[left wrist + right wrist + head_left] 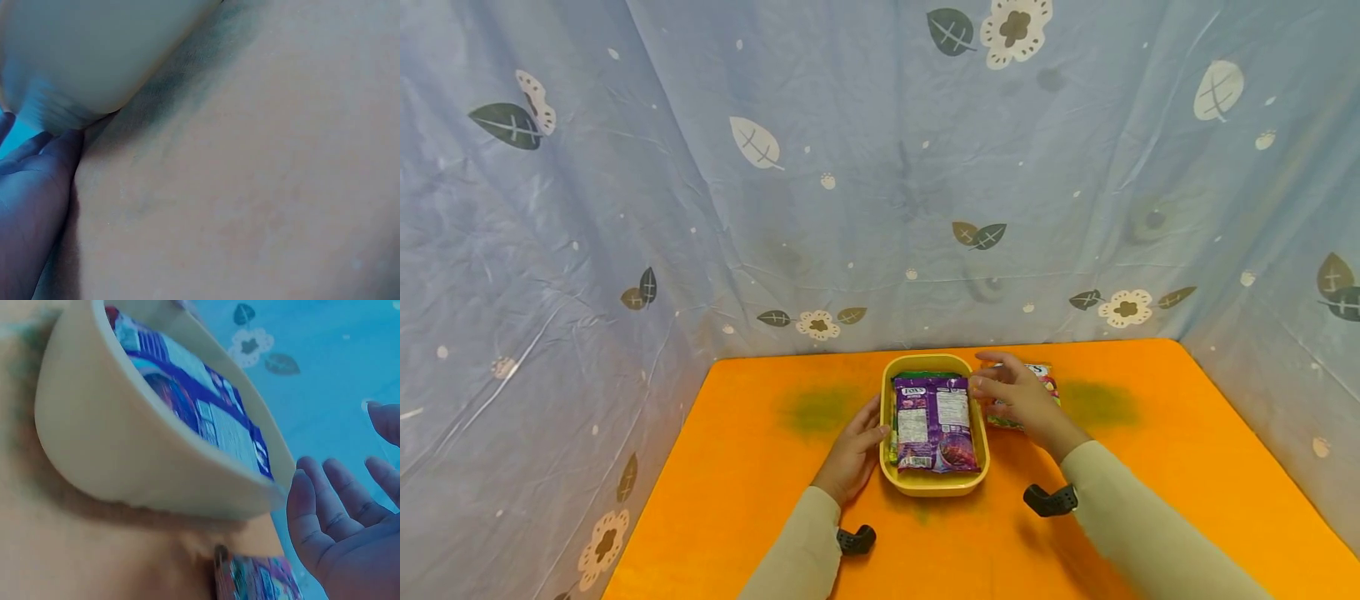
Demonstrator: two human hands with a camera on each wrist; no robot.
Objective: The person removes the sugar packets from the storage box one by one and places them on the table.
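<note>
A yellow plastic tub (936, 490) stands on the orange table. Inside it a purple Fox's candy bag (934, 425) lies on top, and a green packet (925, 374) shows partly beneath. My left hand (852, 454) rests on the tub's left outer side, fingers fairly straight, thumb by the rim. In the left wrist view, its fingertips touch the tub wall (94, 56). At the tub's right rim my right hand (1018, 400) hovers with loosely bent, spread fingers, holding nothing. A second colourful candy bag (1043, 375) lies on the table below it, partly hidden by the hand.
The orange table (760, 517) bears greenish stains on both sides of the tub. Blue patterned curtains (865, 208) hang behind the table and along both sides. A black wrist mount (1051, 500) sticks out from the right sleeve, another mount (857, 540) from the left.
</note>
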